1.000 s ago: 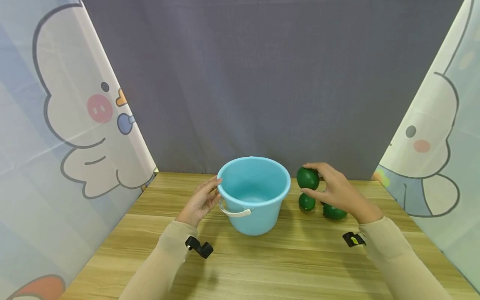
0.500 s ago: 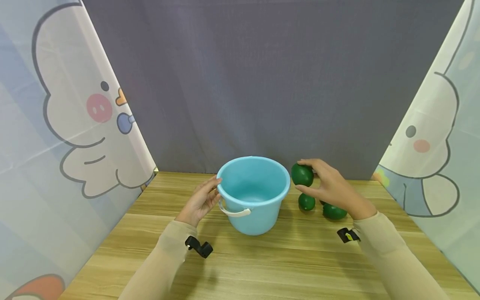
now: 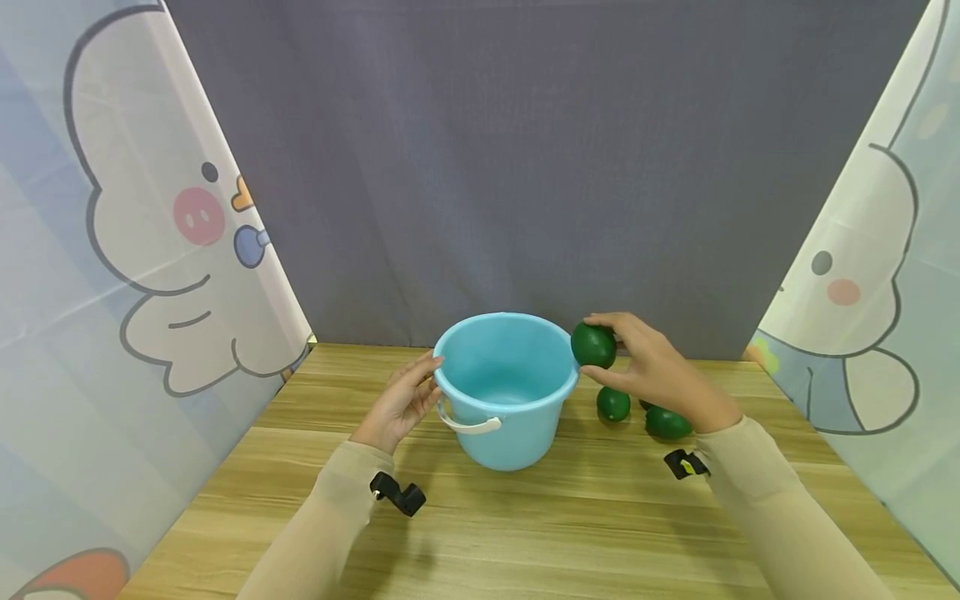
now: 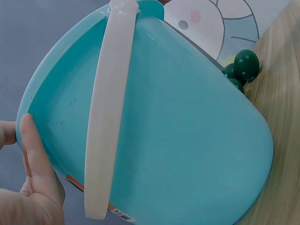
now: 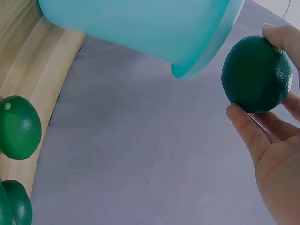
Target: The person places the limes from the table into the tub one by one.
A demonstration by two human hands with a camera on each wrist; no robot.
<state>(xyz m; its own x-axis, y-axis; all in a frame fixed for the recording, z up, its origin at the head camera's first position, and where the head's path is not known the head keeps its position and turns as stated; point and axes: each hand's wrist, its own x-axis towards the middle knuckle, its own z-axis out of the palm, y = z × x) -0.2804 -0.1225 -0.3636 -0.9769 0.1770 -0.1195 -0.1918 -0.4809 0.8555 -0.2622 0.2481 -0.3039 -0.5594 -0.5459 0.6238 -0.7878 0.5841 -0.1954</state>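
A light blue bucket stands upright on the table, its white handle hanging at the front left. My left hand holds the bucket's left rim; the left wrist view shows a finger along the outside wall under the rim. Between the thumb and fingers of my right hand is a glossy dark green oval fruit. It is raised right at the bucket's right rim. In the right wrist view this fruit appears beside the rim, outside the bucket opening.
Several more green fruits lie on the wooden table right of the bucket, including a small round one and another under my right hand. A grey cloth hangs behind, with cartoon-printed curtains at both sides.
My right hand has moved left and slightly up with the green fruit, from over the other fruits to the bucket's rim. The left hand and bucket have stayed put.
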